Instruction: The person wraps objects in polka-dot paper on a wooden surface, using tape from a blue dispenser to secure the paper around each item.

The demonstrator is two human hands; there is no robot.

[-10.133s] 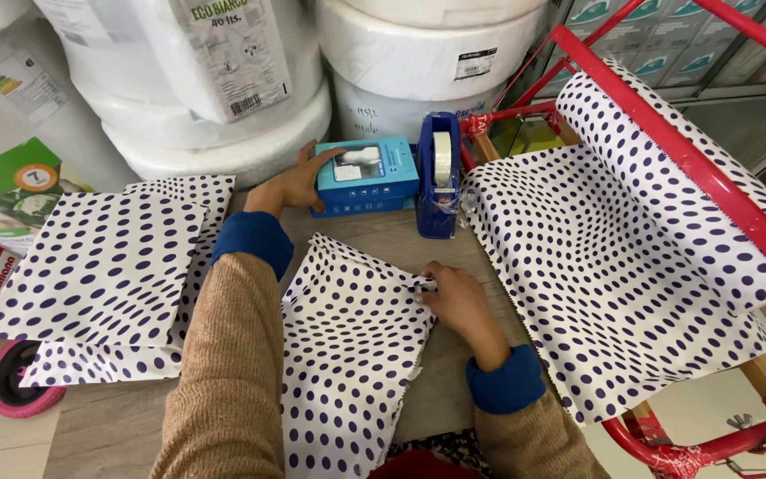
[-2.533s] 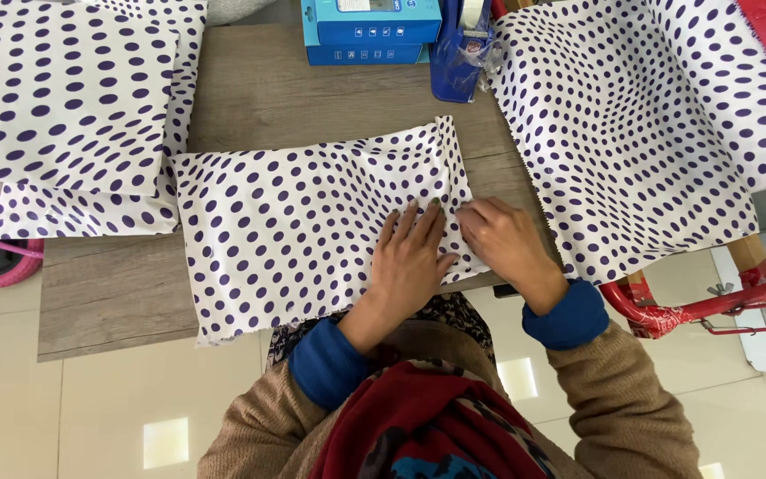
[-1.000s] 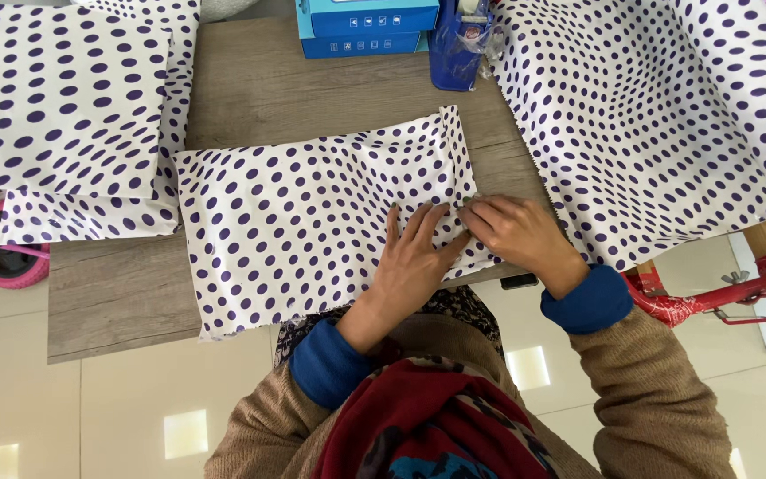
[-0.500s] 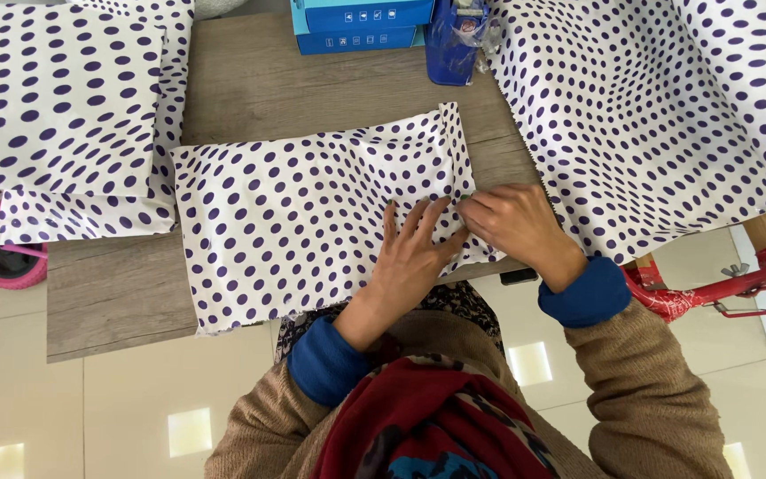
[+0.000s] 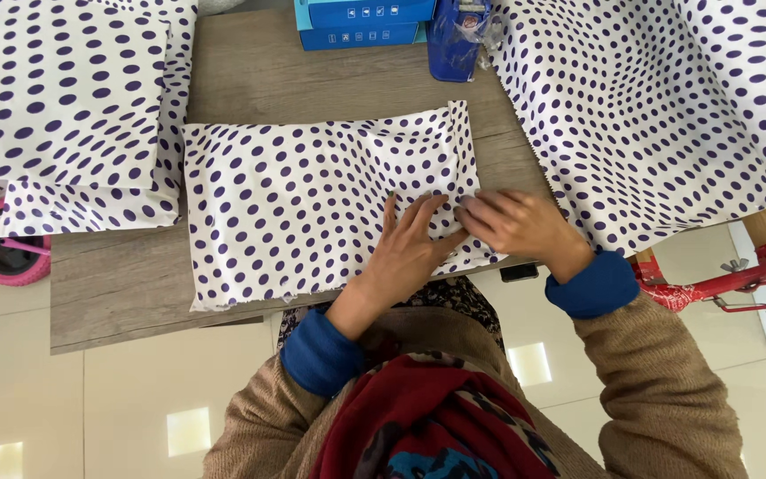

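White dotted parcel (image 5: 312,204), one, soft and oblong, lies on the wooden table (image 5: 117,284). The left hand (image 5: 410,244) presses flat with fingers spread; the right hand (image 5: 516,222), fingers curled, pinches its end fold. Beyond the fingertips: two blue boxes (image 5: 361,22), one tape dispenser (image 5: 456,40). Two dotted sheets flank.

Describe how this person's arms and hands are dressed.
Both hands, left hand and right hand, are bare: no gloves, and no rings or watch visible. Each arm wears a tan knitted sweater sleeve over a blue cuff at the wrist. A red patterned scarf hangs below.
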